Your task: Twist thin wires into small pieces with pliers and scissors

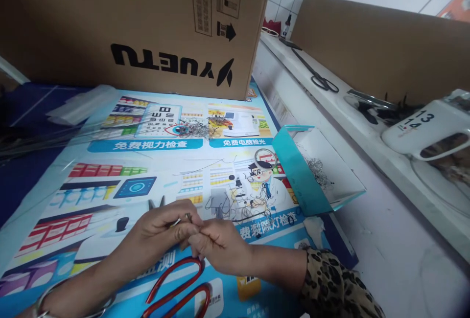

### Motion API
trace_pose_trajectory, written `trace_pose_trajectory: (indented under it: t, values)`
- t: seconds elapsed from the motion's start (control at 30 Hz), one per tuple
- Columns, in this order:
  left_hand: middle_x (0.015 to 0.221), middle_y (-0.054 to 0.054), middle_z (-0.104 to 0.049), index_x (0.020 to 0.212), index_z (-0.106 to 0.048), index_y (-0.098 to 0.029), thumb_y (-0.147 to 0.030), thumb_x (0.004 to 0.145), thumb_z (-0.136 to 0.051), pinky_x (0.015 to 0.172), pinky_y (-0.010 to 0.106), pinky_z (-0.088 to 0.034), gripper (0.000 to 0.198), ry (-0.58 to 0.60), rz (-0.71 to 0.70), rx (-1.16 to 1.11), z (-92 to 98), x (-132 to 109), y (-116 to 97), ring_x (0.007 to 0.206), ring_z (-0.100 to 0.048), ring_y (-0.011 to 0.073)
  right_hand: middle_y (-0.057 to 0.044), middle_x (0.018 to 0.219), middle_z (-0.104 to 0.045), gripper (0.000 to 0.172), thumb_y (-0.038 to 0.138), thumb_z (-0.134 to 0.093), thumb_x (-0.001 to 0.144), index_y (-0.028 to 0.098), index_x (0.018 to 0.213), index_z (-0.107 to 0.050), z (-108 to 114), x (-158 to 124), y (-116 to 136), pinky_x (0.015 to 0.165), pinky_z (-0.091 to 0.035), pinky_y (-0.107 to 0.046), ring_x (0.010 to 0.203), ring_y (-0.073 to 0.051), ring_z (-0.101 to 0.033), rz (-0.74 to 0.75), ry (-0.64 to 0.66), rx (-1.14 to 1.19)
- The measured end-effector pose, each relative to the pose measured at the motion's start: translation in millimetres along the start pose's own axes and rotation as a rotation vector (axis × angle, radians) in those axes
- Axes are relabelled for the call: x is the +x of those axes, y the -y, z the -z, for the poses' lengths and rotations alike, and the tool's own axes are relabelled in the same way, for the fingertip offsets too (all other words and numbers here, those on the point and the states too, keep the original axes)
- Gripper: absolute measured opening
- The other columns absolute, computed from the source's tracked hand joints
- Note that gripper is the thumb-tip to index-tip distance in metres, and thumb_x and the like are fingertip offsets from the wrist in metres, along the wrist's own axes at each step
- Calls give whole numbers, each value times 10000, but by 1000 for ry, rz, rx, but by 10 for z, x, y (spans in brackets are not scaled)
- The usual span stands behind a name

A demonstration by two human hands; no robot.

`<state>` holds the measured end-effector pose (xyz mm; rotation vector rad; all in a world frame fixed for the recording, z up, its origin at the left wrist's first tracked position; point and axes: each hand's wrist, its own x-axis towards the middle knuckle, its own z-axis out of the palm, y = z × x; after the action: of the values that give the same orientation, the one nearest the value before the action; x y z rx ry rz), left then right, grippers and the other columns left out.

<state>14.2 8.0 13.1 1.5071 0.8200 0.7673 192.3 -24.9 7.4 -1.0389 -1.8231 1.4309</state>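
Observation:
My left hand [171, 225] and my right hand [225, 247] meet over the printed table cover, fingertips pinched together. A tiny brownish bit [188, 216] shows between the left thumb and forefinger; its kind is too small to tell. What the right fingers grip is hidden. Beneath the hands lies a pair of scissors with red loop handles [203, 291]; two grey pointed tips [156, 204] stick out beyond the left hand. Just past my right hand, thin dark curly wire-like pieces [238, 208] are scattered on the cover.
A turquoise-and-white open box [303, 176] at the right holds a tangle of thin strands [319, 171]. Another tangle [194, 128] lies farther back. A large cardboard carton [165, 10] stands behind. The white ledge carries black scissors [323, 80] and a white mug [414, 129].

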Motion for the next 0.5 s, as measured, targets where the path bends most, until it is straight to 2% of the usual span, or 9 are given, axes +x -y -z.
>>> trace_pose_trajectory:
  t: [0.13, 0.2, 0.27, 0.37, 0.5]
  values:
    - [636, -2, -515, 741, -609, -243, -272, 826, -545, 529, 213, -407, 110, -49, 74, 17, -22, -49, -5, 581, -498, 142, 4, 680, -577, 361, 340, -321, 942, 153, 842, -613, 19, -8, 40, 637, -428, -171, 641, -84, -553, 79, 38, -176]
    - [638, 5, -533, 722, -614, -245, -292, 810, -558, 528, 214, -413, 115, -74, 60, 81, -27, -74, -53, 583, -502, 150, -8, 727, -602, 345, 323, -317, 944, 157, 844, -602, 29, -8, 51, 660, -426, -176, 693, -95, -565, 126, 68, -305]
    - [649, 17, -568, 708, -626, -248, -291, 796, -566, 528, 219, -423, 116, -83, 18, 168, -22, -104, -110, 587, -522, 163, -14, 750, -612, 341, 322, -308, 945, 163, 814, -579, 30, -6, 50, 659, -419, -180, 720, -104, -569, 169, 97, -433]
    - [657, 31, -613, 723, -662, -269, -239, 771, -577, 519, 228, -430, 101, -30, -93, 296, 0, -159, -162, 583, -552, 181, -14, 735, -611, 358, 326, -289, 949, 171, 758, -549, 12, -2, 30, 638, -410, -186, 715, -112, -572, 210, 139, -567]
    - [705, 49, -646, 818, -692, -290, -183, 751, -590, 558, 247, -448, 163, 25, -217, 359, 40, -197, -157, 631, -575, 201, -25, 743, -615, 351, 322, -290, 941, 165, 761, -547, -10, 1, 9, 625, -414, -198, 705, -121, -567, 234, 142, -598]
